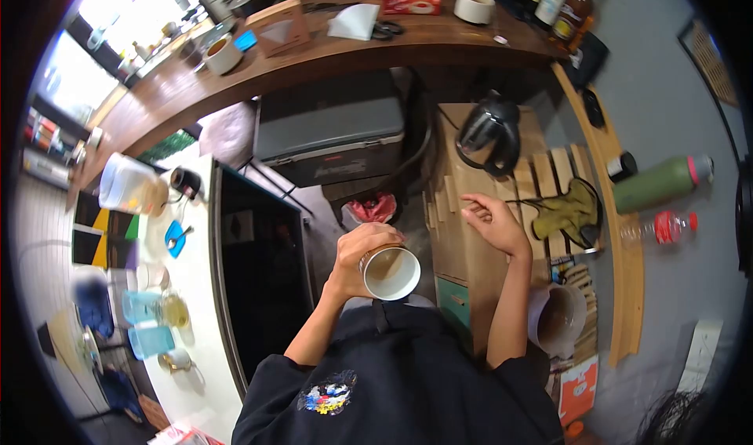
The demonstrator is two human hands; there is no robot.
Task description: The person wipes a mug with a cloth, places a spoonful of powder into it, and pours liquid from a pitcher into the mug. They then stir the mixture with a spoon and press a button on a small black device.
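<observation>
My left hand (358, 250) is wrapped round a paper cup (396, 282) in front of my body. The cup is tilted towards me, so its white inside shows, with a brownish patch deeper in. My right hand (496, 224) hovers over the wooden bench at right, its fingers loosely bent and nothing visible in them. Nearest to it are a black electric kettle (488, 135) beyond and an olive-green glove-like cloth item (569, 216) to the right, on wooden slats.
A dark wooden counter (329, 57) curves across the far side. At left, a white worktop (196, 304) carries jugs and cups. A lidded bucket-like pitcher (558, 316) stands at lower right. A green bottle (659, 185) and a plastic bottle (663, 227) are along the right wall.
</observation>
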